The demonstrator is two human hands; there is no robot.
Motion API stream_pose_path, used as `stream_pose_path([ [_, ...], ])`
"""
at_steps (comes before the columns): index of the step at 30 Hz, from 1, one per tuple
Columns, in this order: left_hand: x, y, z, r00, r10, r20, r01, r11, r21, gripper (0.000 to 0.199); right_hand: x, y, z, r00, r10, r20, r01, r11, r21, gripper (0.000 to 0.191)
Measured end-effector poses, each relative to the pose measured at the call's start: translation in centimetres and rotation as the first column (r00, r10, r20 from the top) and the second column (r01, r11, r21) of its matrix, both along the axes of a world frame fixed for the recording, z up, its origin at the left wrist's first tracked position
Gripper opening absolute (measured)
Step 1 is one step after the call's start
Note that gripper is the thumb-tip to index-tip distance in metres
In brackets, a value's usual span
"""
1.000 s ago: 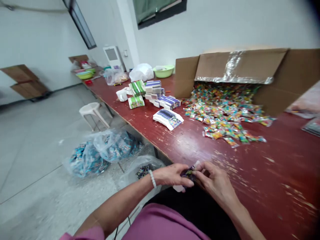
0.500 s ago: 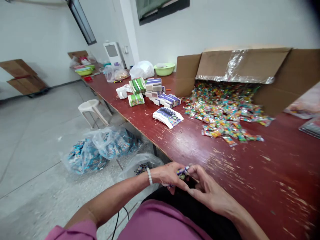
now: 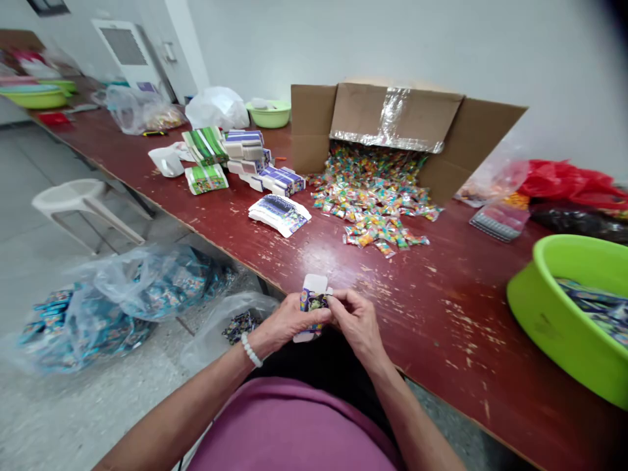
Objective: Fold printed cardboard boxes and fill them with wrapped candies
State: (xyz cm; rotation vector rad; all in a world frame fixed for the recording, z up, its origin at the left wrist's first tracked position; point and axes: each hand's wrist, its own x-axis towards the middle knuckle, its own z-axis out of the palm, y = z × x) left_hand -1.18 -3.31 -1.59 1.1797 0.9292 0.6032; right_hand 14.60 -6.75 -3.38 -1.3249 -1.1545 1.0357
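Note:
A small printed carton (image 3: 314, 299), dark with purple and white flaps, is held between both hands at the table's front edge. My left hand (image 3: 293, 318), with a beaded bracelet on its wrist, grips the carton's left side, thumb across the front. My right hand (image 3: 357, 320) pinches the carton's right edge near a white flap. Ahead on the table lies a stack of flat printed cartons (image 3: 280, 214). Beyond it are banded purple carton bundles (image 3: 279, 181) and green ones (image 3: 206, 178).
Wrapped candies (image 3: 377, 196) spill from a cardboard box (image 3: 392, 114) onto the red table (image 3: 412, 294). A green basin (image 3: 544, 307) with dark packets stands at the right. Plastic bags (image 3: 142, 281) of blue packets and a white stool (image 3: 73, 196) are on the floor at left.
The view has swung right, bringing the green basin and red bag into sight. The carton has come up into clearer view, its flaps standing out, with both hands still on it.

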Motion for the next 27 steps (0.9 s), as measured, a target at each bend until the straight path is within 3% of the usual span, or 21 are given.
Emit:
stream_pose_path([
  [2,-0.1,-0.2,0.0,0.999,0.036,0.013,-0.037,0.995,0.094,0.039,0.2,-0.3,0.4,0.995,-0.052,0.083,0.053,0.999,-0.012,0.021],
  [5,-0.4,-0.9,-0.1,0.989,0.113,0.093,-0.123,0.986,0.111,0.048,0.3,-0.5,0.5,0.993,-0.064,0.098,0.068,0.997,-0.032,0.02],
  [10,-0.3,-1.9,-0.3,0.965,0.234,0.121,-0.251,0.957,0.145,0.057,-0.7,-0.6,-0.1,0.973,-0.06,-0.225,0.061,0.998,0.001,0.033],
  [14,-0.3,-1.9,0.1,0.977,0.197,0.078,-0.207,0.966,0.152,0.045,-0.7,-0.7,-0.5,0.959,-0.018,-0.283,0.025,0.999,0.021,0.028],
  [18,-0.2,-1.4,0.7,0.99,0.133,0.04,-0.136,0.989,0.066,0.033,0.3,-0.6,-0.2,0.957,-0.022,-0.29,0.001,0.998,-0.07,0.026],
  [23,0.2,-0.9,0.6,0.989,0.148,-0.024,-0.142,0.978,0.154,0.026,1.6,0.1,0.5,0.923,0.022,-0.383,-0.071,0.991,-0.115,0.037],
  [27,0.1,-0.7,0.2,0.979,0.19,0.069,-0.198,0.972,0.127,0.035,2.2,0.2,0.0,0.968,0.136,-0.213,-0.146,0.989,-0.031,0.022],
])
